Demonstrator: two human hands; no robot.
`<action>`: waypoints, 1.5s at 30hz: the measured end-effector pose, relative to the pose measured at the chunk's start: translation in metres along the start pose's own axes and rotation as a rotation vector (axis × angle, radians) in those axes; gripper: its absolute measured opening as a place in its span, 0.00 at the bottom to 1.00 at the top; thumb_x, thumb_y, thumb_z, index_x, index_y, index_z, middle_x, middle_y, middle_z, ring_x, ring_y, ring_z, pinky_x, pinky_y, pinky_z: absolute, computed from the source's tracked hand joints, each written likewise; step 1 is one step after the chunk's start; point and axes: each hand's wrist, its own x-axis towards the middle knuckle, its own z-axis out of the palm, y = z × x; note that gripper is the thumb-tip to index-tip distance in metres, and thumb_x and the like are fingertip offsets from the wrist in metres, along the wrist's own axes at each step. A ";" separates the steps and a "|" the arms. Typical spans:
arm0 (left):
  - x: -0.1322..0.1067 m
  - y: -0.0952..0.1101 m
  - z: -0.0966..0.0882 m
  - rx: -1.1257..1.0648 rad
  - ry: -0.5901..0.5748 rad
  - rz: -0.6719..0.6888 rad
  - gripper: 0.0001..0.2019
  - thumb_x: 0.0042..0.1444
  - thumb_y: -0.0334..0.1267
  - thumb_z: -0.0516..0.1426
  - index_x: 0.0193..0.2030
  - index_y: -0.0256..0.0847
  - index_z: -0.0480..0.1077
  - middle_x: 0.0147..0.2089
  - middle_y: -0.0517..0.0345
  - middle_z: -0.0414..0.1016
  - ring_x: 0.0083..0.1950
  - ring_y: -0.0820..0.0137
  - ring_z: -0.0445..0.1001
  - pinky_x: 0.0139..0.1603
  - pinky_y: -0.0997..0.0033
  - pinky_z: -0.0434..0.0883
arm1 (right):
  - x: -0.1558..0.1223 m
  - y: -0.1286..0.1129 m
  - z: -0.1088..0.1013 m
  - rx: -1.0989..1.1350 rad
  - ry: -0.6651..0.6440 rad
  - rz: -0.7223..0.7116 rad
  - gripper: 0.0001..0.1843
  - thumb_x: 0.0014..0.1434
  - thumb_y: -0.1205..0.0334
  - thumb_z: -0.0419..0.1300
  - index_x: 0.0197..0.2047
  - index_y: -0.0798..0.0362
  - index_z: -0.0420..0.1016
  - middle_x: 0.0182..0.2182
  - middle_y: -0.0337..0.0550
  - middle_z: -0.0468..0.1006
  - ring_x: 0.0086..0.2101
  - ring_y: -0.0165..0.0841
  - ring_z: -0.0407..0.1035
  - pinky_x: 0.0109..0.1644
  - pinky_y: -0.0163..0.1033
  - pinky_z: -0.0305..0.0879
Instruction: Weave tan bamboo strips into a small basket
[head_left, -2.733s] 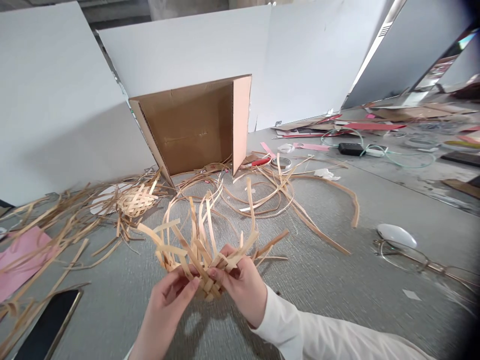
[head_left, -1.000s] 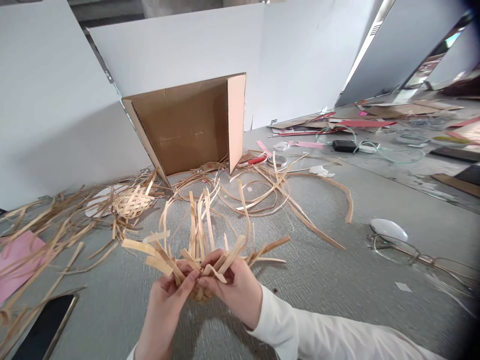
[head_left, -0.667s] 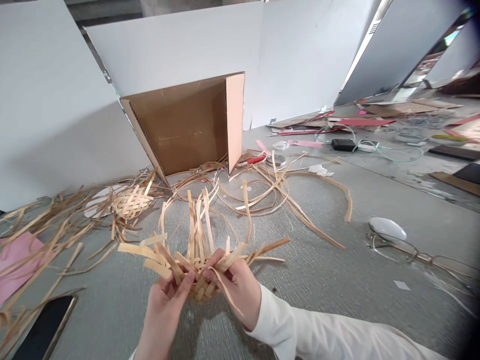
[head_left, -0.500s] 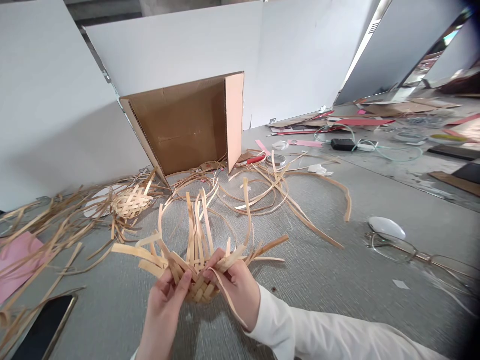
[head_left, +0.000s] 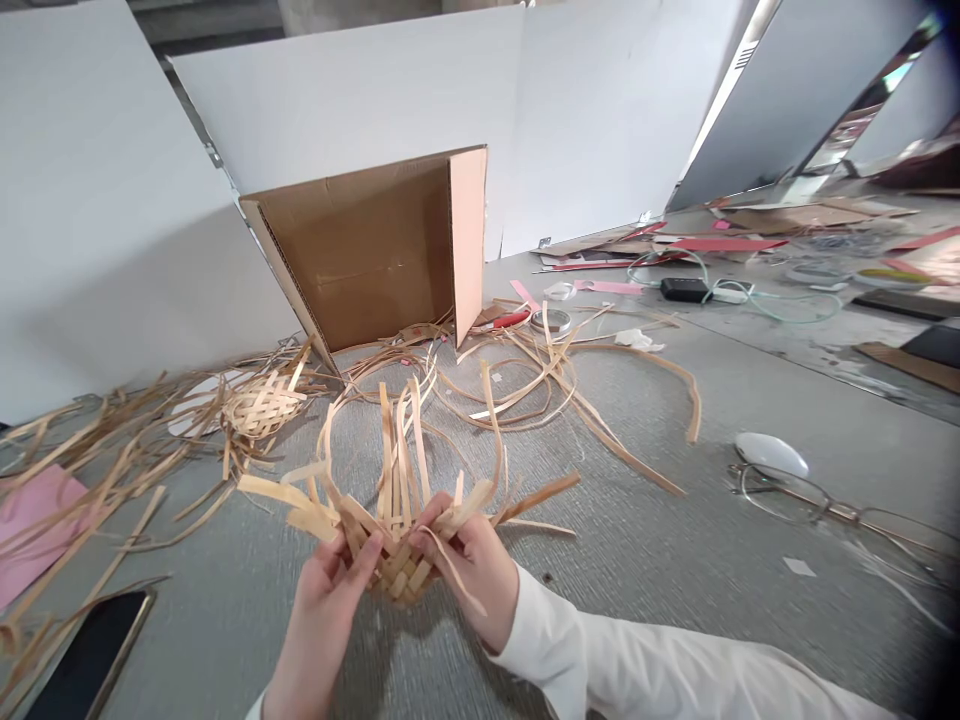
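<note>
Between my hands is a small woven basket (head_left: pixel 401 578) of flat tan strips, its loose strip ends fanning upward and out to both sides. My left hand (head_left: pixel 330 600) pinches the near left rim and strips there between thumb and fingers. On the right rim, my right hand (head_left: pixel 476 575) is closed with thumb and fingers on the weave and strips. One strip end curls down over the back of that hand. The far side of the basket is partly hidden behind the hands and strips.
An open cardboard box (head_left: pixel 360 250) stands against white panels. Loose strips and another woven piece (head_left: pixel 264 405) lie left, near a phone (head_left: pixel 90 655) and pink paper (head_left: pixel 41 530). Rightward are glasses (head_left: pixel 844 512), a white mouse (head_left: pixel 771 456), a tape roll (head_left: pixel 551 320) and a black adapter (head_left: pixel 684 290).
Both hands stay on the basket. The left-hand strips have shifted slightly right and inward, and the strip over my right hand now hangs shorter and further from the wrist.
</note>
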 end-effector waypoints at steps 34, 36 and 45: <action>0.007 -0.001 0.000 0.129 -0.118 0.043 0.14 0.39 0.44 0.64 0.32 0.37 0.75 0.33 0.53 0.79 0.38 0.63 0.76 0.40 0.70 0.72 | 0.004 -0.019 -0.007 0.037 -0.013 0.180 0.20 0.48 0.45 0.59 0.24 0.54 0.62 0.19 0.37 0.65 0.21 0.28 0.61 0.24 0.33 0.60; 0.006 -0.001 0.001 0.144 -0.104 0.048 0.13 0.37 0.44 0.65 0.28 0.37 0.74 0.29 0.54 0.79 0.35 0.63 0.76 0.37 0.70 0.72 | 0.004 -0.017 -0.006 0.017 -0.012 0.159 0.19 0.48 0.46 0.60 0.24 0.54 0.63 0.18 0.36 0.64 0.21 0.28 0.60 0.24 0.32 0.59; 0.002 -0.003 0.001 0.151 -0.054 0.081 0.13 0.42 0.46 0.62 0.28 0.38 0.73 0.30 0.54 0.78 0.35 0.64 0.75 0.38 0.69 0.71 | 0.002 -0.003 -0.004 -0.020 0.004 0.033 0.11 0.54 0.58 0.54 0.24 0.53 0.64 0.18 0.37 0.62 0.22 0.29 0.61 0.23 0.31 0.59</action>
